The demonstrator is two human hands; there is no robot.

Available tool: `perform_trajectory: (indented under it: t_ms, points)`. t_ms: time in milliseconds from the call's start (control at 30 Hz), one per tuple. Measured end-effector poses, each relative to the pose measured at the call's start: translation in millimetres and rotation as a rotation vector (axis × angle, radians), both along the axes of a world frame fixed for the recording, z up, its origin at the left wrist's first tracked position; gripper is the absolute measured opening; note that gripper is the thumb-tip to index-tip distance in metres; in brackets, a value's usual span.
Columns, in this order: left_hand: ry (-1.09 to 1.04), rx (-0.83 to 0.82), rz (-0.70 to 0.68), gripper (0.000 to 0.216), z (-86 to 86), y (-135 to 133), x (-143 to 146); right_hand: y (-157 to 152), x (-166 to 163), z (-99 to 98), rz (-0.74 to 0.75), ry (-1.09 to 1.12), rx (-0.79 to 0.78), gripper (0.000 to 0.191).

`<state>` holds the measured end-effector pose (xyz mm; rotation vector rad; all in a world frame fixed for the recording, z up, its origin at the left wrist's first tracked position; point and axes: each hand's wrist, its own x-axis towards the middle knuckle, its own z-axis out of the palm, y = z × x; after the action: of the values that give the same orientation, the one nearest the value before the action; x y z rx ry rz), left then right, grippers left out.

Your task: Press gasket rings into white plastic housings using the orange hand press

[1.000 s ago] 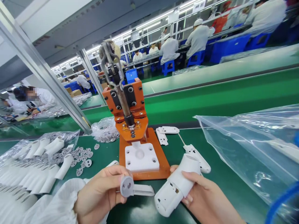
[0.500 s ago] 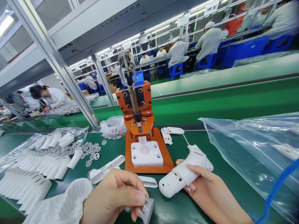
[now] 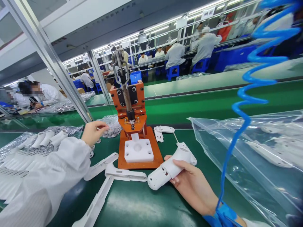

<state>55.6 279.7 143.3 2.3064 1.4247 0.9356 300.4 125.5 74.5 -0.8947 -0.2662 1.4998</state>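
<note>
My right hand [image 3: 193, 181] is wrapped round a white angled plastic housing [image 3: 174, 165], holding it just above the bench, its cut-out openings facing up. My left hand [image 3: 93, 132] is stretched out left of the orange toggle press [image 3: 129, 107], by a clear bag of small round parts [image 3: 112, 126]. Its thumb and fingers come together in a pinch; what lies between them, if anything, I cannot make out. Several long white plastic shells [image 3: 126, 174] lie on the green bench between my hands, in front of the press. A white block fixture [image 3: 139, 151] sits on the press base.
White curved tubes [image 3: 39, 140] lie in rows at left, partly behind my sleeve. More white pieces [image 3: 165, 129] stand right of the press. A clear bag of white parts [image 3: 267, 151] covers the right side. A blue coiled cord [image 3: 246, 107] runs to my right wrist.
My left hand has moved up and left from the near bench to beside the press; the grey part it held is out of sight. The right hand still holds the housing. The view has shifted.
</note>
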Motion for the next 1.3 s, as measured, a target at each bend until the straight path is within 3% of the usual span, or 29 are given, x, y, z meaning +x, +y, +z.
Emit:
perform_trajectory:
  t_ms: [133, 300, 400, 500, 633, 900, 1133, 1300]
  points:
    - [-0.034, 0.065, 0.186, 0.025, -1.1, 51, -19, 0, -1, 0.3, 0.002, -0.002, 0.001, 0.013]
    - [0.074, 0.025, 0.244, 0.022, -3.4, 77, -18, 1, 0, -1.1, 0.017, 0.029, -0.003, 0.013]
    - [0.143, -0.052, 0.198, 0.027, -2.8, 77, -21, 1, 1, -2.0, 0.007, 0.021, -0.016, 0.015]
    - [0.283, -0.206, 0.068, 0.022, -3.3, 71, -35, 0, 2, -2.8, 0.013, -0.006, -0.026, 0.017]
    - [0.523, -0.383, 0.012, 0.019, -18.8, 68, -58, 0, 1, -2.3, 0.015, -0.02, -0.022, 0.016]
    - [0.628, -0.418, 0.056, 0.019, -72.0, 71, -68, 1, 1, -4.0, 0.0, 0.023, 0.0, 0.016]
    - [0.562, -0.34, 0.088, 0.038, -68.0, 65, -68, 0, 0, -0.6, 0.013, -0.057, -0.009, 0.015]
    - [0.529, -0.369, 0.013, 0.038, -71.7, 61, -71, -1, -1, 0.6, 0.031, -0.07, -0.01, 0.013]
